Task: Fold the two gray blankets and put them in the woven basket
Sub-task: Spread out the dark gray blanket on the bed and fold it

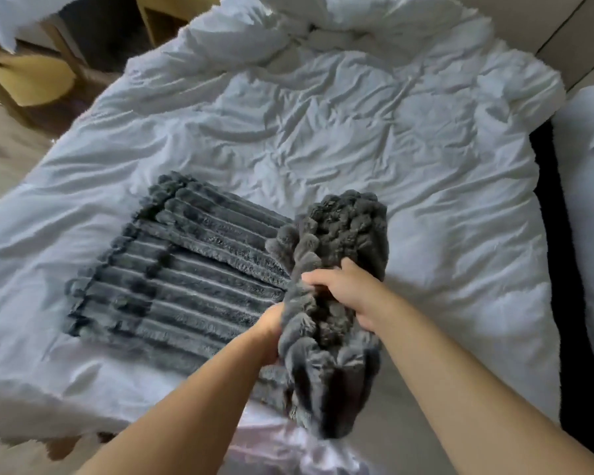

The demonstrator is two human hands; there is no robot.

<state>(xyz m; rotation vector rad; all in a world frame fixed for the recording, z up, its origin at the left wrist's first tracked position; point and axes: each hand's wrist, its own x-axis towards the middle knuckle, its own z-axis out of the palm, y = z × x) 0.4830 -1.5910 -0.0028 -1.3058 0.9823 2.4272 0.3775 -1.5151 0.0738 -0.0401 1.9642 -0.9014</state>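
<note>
Head view:
- Ribbed gray blanket [182,279]: folded flat, lying on white duvet [357,132], near bed's front edge, left of centre.
- Bubble-textured gray blanket [343,234]: bunched bundle, held at right edge of ribbed blanket; contact between the two cannot be told.
- Left hand [271,325]: grips bundle's left side, fingers buried in fabric.
- Right hand [348,289]: clasps bundle's right side, thumb on top.
- Tan object [31,80]: upper left on floor, too blurred to identify.
- White pillow [587,200]: far right.
</note>
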